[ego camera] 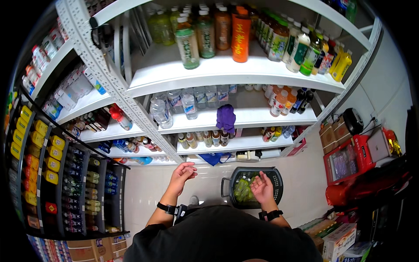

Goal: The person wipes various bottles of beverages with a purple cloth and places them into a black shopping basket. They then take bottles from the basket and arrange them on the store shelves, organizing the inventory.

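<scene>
Both hands are raised in front of my body, palms partly up, and neither holds anything. My left hand (182, 177) is over the floor before the lowest shelf, its fingers loosely bent. Over the right part of a dark plastic basket (278, 185) is my right hand (262, 188), fingers spread. Green-tinted drink bottles (242, 190) lie in this basket, which stands on the floor. Ahead, a purple cloth (226, 118) hangs over the edge of the middle shelf, beside clear water bottles (189, 104). Tea bottles (187, 46) and an orange-red bottle (241, 39) stand on the shelf above.
White metal shelving (229, 82) spans the front. A dark rack of bottles and yellow packs (52, 163) stands at the left. A blue bag (214, 158) lies under the lowest shelf. Cardboard boxes (335, 132) and a red box (361, 154) are at the right; more cartons (340, 240) stand lower right.
</scene>
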The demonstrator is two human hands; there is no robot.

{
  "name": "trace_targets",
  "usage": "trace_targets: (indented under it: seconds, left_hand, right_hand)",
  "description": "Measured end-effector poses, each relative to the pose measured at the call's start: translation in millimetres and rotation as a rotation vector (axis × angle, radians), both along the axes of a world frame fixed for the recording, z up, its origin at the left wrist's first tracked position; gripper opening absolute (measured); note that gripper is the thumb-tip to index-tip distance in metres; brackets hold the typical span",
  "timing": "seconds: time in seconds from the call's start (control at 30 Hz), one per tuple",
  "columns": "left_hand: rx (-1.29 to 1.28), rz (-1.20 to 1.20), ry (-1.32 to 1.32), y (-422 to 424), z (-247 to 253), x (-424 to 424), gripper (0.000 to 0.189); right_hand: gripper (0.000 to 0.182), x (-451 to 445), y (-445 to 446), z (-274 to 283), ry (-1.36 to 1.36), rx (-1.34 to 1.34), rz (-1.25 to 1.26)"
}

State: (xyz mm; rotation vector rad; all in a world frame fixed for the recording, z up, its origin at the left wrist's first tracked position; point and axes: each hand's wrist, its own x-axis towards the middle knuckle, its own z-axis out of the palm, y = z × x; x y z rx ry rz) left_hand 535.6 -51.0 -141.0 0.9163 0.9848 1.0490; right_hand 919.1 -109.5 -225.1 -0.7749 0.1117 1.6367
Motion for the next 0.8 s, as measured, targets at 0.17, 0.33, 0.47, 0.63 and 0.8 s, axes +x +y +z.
trace_targets:
  seconds: [0.17, 0.33, 0.47, 0.63, 0.8]
  left_hand:
    - [0.289, -0.022, 0.254, 43.9, 9.7, -32.9, 0.036]
    - [0.632, 0.052, 0.275, 128.8, 114.0, -57.6, 0.049]
    - [0.84, 0.155, 0.15, 209.9, 206.7, -34.2, 0.064]
    - [0.98, 0.422, 0.377, 279.5, 259.4, 19.9, 0.08]
    - [0.882, 0.631, 0.616, 314.6, 254.2, 62.3, 0.087]
  right_hand:
    - [0.029, -27.7, 23.2, 1.4, -0.156, 0.078, -0.025]
    - [0.038, -106.3, 94.0, 76.1, -0.239, 0.33, -0.059]
    - [0.046, -154.1, 184.7, 210.7, -0.48, 0.672, -0.027]
    - [0.057, -184.0, 297.7, 350.8, -0.84, 0.835, -0.138]
    - [0.074, -177.8, 413.4, 347.1, -1.299, 0.81, -0.276]
